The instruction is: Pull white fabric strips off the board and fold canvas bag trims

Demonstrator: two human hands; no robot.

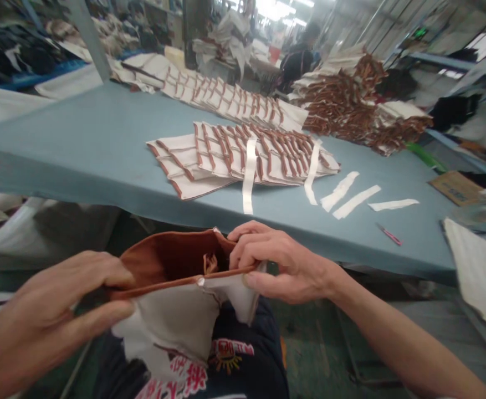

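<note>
A cream cloth bag (184, 310) with a brown lining and brown rim is held open over my lap, its mouth facing up. My left hand (55, 316) pinches the left side of the rim, fingers closed on the fabric. My right hand (280, 260) grips the right side of the rim, fingers curled over the brown edge with the thumb beneath. A small brown tab shows inside the opening. Both hands are below the near edge of the blue table (85, 149).
On the table lie fanned rows of cream bags with brown straps (246, 152), another row (226, 100) behind, a heaped pile (351, 100) at the back right, several white strips (351, 197), a pink tool (389, 234). A person (298, 61) works far behind.
</note>
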